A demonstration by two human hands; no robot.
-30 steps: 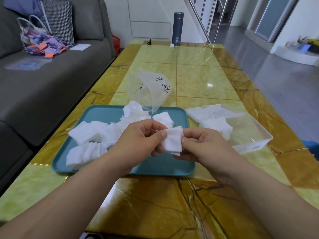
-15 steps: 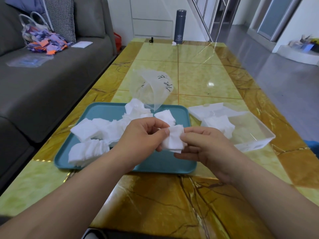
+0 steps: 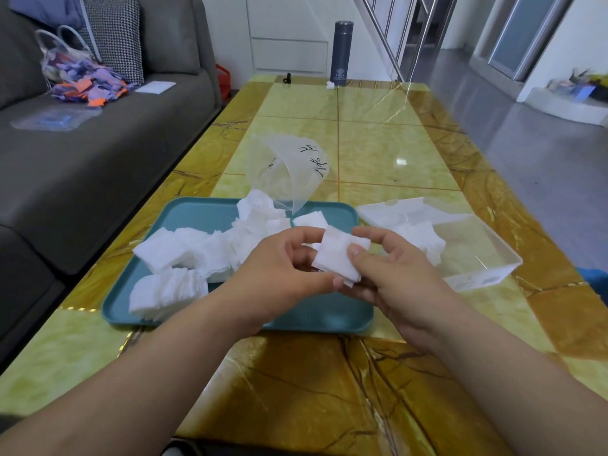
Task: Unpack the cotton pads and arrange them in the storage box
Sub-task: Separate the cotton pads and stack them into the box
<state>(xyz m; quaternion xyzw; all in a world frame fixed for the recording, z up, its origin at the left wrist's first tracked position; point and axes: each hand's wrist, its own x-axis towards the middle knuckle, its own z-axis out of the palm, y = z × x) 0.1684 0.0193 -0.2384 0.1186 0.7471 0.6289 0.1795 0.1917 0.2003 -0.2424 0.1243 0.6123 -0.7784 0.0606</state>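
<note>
Midway through the task, both hands meet above the near edge of the tray (image 3: 184,212), closed together on a small stack of pads (image 3: 340,255). Left hand (image 3: 279,274): fingers curled beneath and behind the stack, thumb at its lower edge. Right hand (image 3: 391,274): thumb pressed on the stack's face, fingers behind it. Stack held clear of the tray, apparently being squared before transfer. Bag (image 3: 286,169): transparent, seemingly emptied, lying at the tray's far edge, so unpacking appears done. Loose pads (image 3: 184,255): most remain heaped across the left and middle of the tray. Box (image 3: 487,261): clear plastic, just right of the tray, holding only a modest pile of pads (image 3: 418,235) at its left end, the rest bare. Judged from this, arranging has begun but the larger share remains.
</note>
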